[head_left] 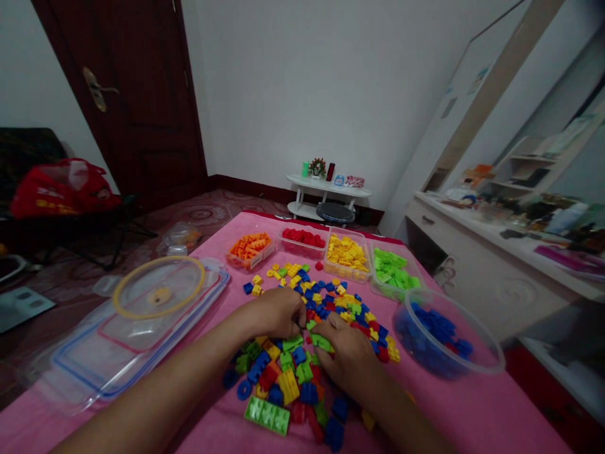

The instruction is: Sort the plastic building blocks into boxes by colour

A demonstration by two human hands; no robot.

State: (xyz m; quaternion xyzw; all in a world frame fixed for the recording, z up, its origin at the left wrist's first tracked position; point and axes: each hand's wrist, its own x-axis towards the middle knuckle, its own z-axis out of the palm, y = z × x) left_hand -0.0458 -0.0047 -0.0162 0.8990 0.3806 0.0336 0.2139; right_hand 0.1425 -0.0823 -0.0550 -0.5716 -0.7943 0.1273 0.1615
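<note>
Mixed toy building bricks [289,386] in yellow, blue, red, green and orange lie in a loose heap under and around both hands. My left hand [282,311] is curled over the middle of the heap, fingertips pointing down; what they pinch, if anything, is hidden. Close on its right, my right hand [344,345] has thumb and fingers closed around a light green brick [322,342]. A long green studded brick [267,415] lies at the heap's near edge.
Along the far side stand clear boxes of orange bricks [250,247], red bricks [303,237], yellow bricks [347,252] and green bricks [392,268]. A round tub [489,362] holding blue bricks is at right. Stacked clear lids [118,366] lie at left on the pink cloth [491,413].
</note>
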